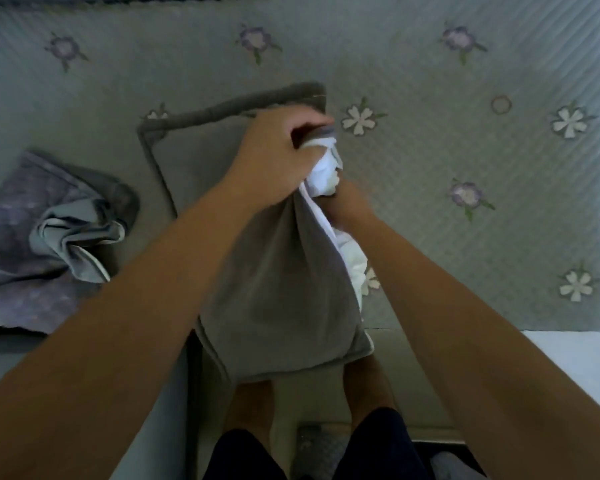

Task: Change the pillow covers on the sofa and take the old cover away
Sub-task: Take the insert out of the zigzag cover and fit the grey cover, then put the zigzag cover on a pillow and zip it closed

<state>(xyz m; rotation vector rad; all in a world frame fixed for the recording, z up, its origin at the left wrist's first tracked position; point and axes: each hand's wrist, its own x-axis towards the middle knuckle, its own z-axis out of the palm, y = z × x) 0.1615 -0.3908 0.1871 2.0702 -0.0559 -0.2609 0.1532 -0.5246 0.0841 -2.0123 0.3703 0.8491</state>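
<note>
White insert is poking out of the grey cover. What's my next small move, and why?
Probably push the white insert deeper with the right hand while the left hand grips the grey cover at its mouth: white bulges out at the top and along the open side.

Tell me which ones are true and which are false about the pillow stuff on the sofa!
1. The left hand grips the grey cover near its open end. True.
2. The white pillow lies fully outside the cover. False: most of it is inside, with some poking out.
3. A crumpled purple cover lies off to the left. True.
4. The sofa quilt is plain. False: it has flowers on it.
</note>
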